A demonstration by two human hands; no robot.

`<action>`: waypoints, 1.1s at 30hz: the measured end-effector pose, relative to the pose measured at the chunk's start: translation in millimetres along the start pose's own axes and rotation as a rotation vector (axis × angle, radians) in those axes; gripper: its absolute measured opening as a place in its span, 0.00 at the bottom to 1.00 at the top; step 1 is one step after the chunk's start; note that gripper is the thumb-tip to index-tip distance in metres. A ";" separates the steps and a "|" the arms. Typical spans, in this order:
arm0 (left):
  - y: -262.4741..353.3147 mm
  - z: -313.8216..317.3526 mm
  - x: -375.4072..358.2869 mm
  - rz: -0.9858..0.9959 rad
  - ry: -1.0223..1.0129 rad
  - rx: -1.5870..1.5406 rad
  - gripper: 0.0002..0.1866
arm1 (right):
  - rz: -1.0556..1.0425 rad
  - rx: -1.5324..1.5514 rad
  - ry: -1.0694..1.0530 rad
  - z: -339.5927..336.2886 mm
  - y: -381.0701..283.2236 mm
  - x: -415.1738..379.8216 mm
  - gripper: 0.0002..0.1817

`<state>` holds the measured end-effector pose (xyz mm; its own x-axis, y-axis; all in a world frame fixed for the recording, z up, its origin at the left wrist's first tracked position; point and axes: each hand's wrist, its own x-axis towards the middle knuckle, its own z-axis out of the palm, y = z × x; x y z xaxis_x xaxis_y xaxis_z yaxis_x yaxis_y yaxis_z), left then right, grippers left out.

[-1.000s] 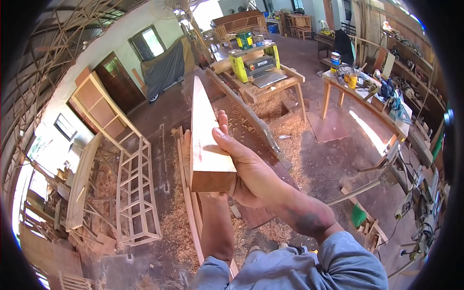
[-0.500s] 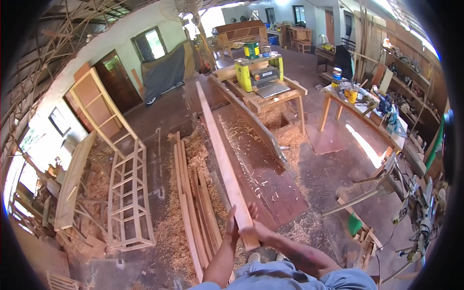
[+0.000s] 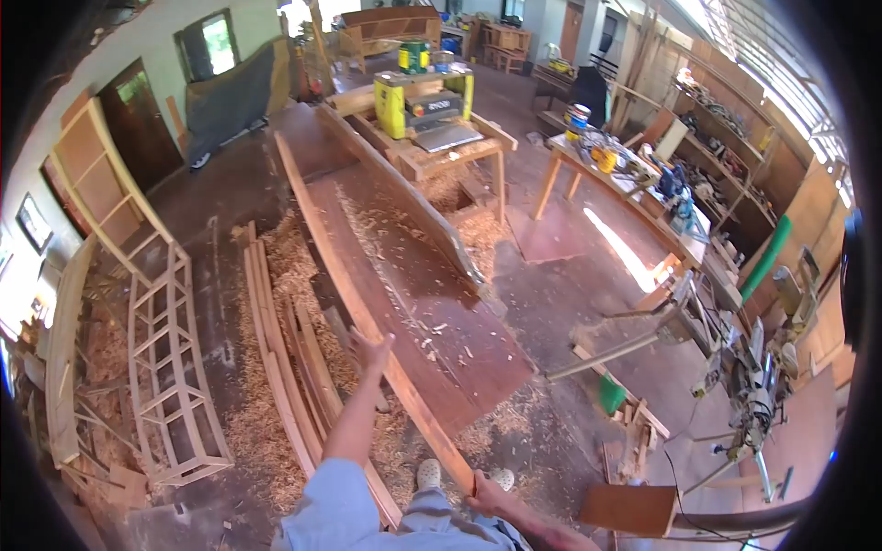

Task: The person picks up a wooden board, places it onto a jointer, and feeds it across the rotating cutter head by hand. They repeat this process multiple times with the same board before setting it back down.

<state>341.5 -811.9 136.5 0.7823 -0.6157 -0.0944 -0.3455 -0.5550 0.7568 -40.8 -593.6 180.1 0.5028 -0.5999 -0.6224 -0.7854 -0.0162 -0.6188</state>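
A long wooden plank point(image 3: 404, 386) slants from my feet toward the far left, over the reddish board on the floor. My right hand point(image 3: 489, 496) is closed around its near end, beside my shoes. Farther along it, my left hand point(image 3: 370, 353) lies against the plank with its fingers spread apart. Several narrow planks point(image 3: 292, 354) lie together on the shavings to the left of my left arm.
A yellow-green thickness planer point(image 3: 424, 106) stands on a wooden stand ahead. To its right is a cluttered worktable point(image 3: 634, 188). A slatted wooden frame point(image 3: 175, 367) sits at left. Shavings point(image 3: 257, 413) cover much of the floor, and tools line the right side.
My left hand has moved forward along the plank, away from my right hand, which stays at the near end. The plank has turned more onto its narrow edge. My view has swung right.
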 end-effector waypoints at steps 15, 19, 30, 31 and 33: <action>11.9 29.1 -27.5 -0.231 -0.032 0.033 0.59 | 0.123 -0.190 0.276 47.9 316.1 -243.8 0.21; 8.9 58.2 -96.0 -0.295 0.002 0.001 0.57 | 0.288 0.217 0.207 16.0 383.9 -336.9 0.25; -6.1 200.9 -419.5 -0.224 0.146 -0.022 0.56 | -0.114 0.186 0.248 -120.4 323.7 -196.6 0.49; 13.2 199.7 -448.2 -0.257 0.082 -0.186 0.57 | 0.012 0.350 0.038 -122.7 319.0 -175.7 0.49; 35.3 193.8 -501.1 -0.301 0.018 -0.339 0.57 | 0.124 0.327 -0.117 -121.0 339.6 -162.8 0.48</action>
<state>-163.1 -631.3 85.2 0.8320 -0.4431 -0.3339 0.0858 -0.4917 0.8665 -433.1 -598.2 129.2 0.4637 -0.4853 -0.7413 -0.6956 0.3188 -0.6438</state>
